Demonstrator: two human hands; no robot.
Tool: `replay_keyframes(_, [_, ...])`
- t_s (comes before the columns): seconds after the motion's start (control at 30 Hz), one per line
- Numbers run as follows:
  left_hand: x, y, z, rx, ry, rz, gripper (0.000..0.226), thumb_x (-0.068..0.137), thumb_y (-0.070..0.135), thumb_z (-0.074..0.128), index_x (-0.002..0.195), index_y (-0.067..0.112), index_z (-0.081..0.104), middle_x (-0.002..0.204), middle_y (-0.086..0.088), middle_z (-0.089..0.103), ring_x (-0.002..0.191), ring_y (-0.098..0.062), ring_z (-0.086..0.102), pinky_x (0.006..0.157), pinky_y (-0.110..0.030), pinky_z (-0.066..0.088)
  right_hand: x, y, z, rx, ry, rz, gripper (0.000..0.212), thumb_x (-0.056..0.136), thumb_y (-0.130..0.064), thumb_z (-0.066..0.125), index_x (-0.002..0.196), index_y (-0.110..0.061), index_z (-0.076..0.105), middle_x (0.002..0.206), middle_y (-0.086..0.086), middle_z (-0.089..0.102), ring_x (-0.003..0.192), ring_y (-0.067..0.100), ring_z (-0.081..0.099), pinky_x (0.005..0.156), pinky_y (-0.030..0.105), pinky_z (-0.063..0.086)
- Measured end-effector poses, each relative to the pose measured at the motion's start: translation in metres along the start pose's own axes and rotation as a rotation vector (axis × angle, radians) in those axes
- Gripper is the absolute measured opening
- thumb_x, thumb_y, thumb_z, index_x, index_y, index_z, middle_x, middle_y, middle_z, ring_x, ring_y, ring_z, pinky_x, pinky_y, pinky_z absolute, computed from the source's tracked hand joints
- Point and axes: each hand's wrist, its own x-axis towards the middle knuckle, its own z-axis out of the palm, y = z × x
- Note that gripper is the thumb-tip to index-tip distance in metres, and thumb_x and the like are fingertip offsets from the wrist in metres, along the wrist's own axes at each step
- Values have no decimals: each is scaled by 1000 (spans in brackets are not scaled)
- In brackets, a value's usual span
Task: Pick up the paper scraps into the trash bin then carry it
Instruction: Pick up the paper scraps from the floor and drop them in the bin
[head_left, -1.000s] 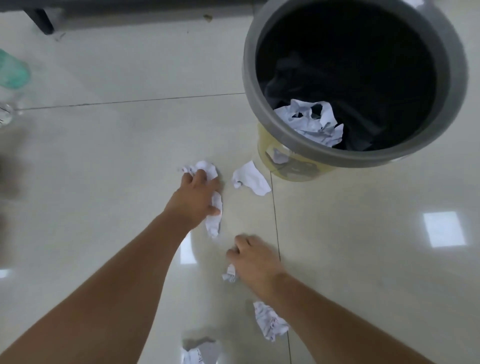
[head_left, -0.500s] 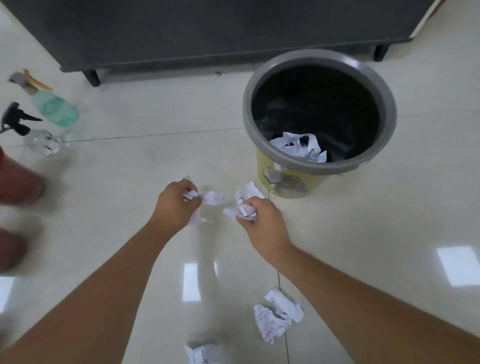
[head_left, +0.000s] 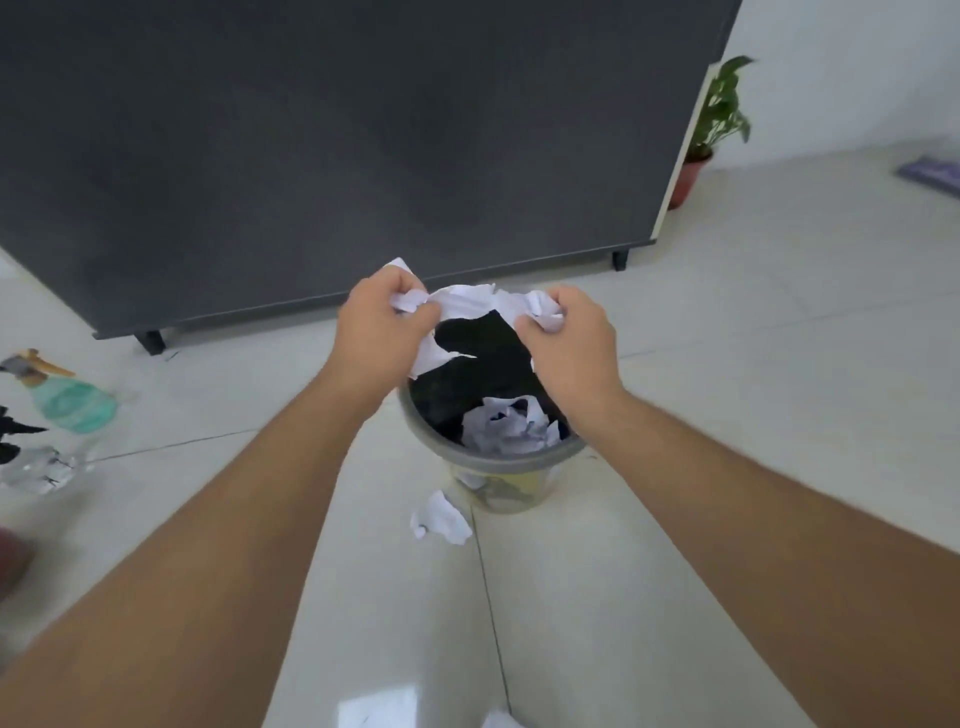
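Note:
A round grey-rimmed trash bin with a black liner stands on the tiled floor, crumpled white paper inside it. Both my hands hover over its opening. My left hand is shut on white paper scraps that hang down over the bin. My right hand is shut on another crumpled scrap. One loose scrap lies on the floor just left of the bin's base. A further white scrap peeks in at the bottom edge.
A large dark cabinet on short legs stands right behind the bin. Two spray bottles, one green and one clear, lie on the floor at the left. A potted plant stands at the back right.
Both hands closed on scraps on the floor, then rose with them to above the bin's opening. The view lifted and pulled back from the floor.

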Motion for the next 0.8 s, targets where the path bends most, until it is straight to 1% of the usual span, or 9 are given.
replay_keyframes(0.13, [7,4,46,62,-25,3,20,79,17,62,66,24,49,80,0,58,64,-18,52,53,-29,41,25,23,-19,-103,1,104,18,85,-10,57,102,-7,60,98,11,66,77,27,64,55,29,44])
replay_keyframes(0.2, [11,-1,59,82,-37,-29,12,79,21,64,76,23,53,100,-8,60,69,-21,55,52,-29,44,32,30,-23,-123,-62,162,26,83,-12,60,108,-4,57,107,16,63,74,23,63,54,29,47])
replay_keyframes(0.23, [11,-4,63,108,-71,-59,16,77,28,68,87,23,56,113,-9,57,74,-21,58,56,-30,49,35,33,-24,-131,-104,201,34,81,-15,64,112,-4,55,113,17,60,78,24,63,59,32,52])
replay_keyframes(0.3, [11,-10,66,198,-191,-82,48,73,43,75,114,28,56,130,-5,49,95,-19,61,82,-37,56,35,35,-23,-168,-177,250,57,76,-26,74,123,-7,49,124,15,54,98,28,62,81,41,56])
replay_keyframes(0.37, [6,-12,58,256,-265,-36,66,73,49,76,131,34,49,140,-2,43,111,-18,55,99,-36,48,28,34,-19,-248,-201,187,70,72,-35,78,130,-10,47,129,12,51,113,29,55,96,44,50])
replay_keyframes(0.47, [-12,-19,32,306,-161,119,64,78,44,74,135,36,46,138,3,40,105,-11,54,94,-29,48,-4,29,-6,-297,-107,-50,57,77,-34,74,127,-17,52,127,5,53,118,24,50,101,45,45])
replay_keyframes(0.6, [-68,-61,-27,283,-5,176,59,78,47,70,131,45,44,125,15,38,101,-3,54,73,-15,52,-72,20,25,-121,-98,-296,18,84,-31,68,98,-26,58,97,-11,53,87,8,55,76,27,54])
replay_keyframes(0.67, [-111,-104,-56,309,-7,98,57,79,47,70,130,45,44,122,19,37,102,4,54,72,-14,51,-111,25,43,-47,-226,-350,11,85,-35,63,90,-28,57,84,-16,49,74,3,51,63,20,47])
replay_keyframes(0.8, [-222,-197,-85,436,-181,-196,59,78,42,74,131,40,48,122,12,39,101,-4,58,76,-27,57,-176,79,67,-91,-475,-268,14,82,-43,62,90,-33,56,83,-19,47,72,-2,49,66,21,47])
